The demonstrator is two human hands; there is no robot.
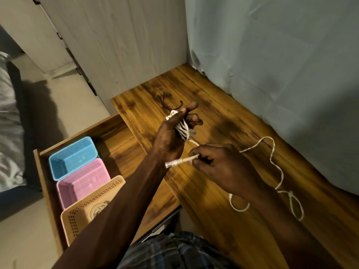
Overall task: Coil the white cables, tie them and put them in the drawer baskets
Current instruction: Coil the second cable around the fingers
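My left hand [171, 134] is raised over the wooden desk and holds several loops of a white cable coil [183, 130] wound around its fingers. My right hand [219, 166] pinches the cable's free end just behind the clear plug [171, 164]. More white cable [275, 166] trails loose across the desk to the right, with loops near the front edge. A black tie [165, 102] lies on the desk behind my left hand. The open drawer at left holds a blue basket [72, 157], a pink basket [83, 183] and a beige basket [85, 210] with a coiled white cable [98, 209] inside.
The wooden desk [223, 220] stands against a grey curtain [281, 65] on the right and a pale panel wall [126, 45] behind. The drawer [114, 140] juts out to the left over the floor. A bed edge [9, 123] shows at far left.
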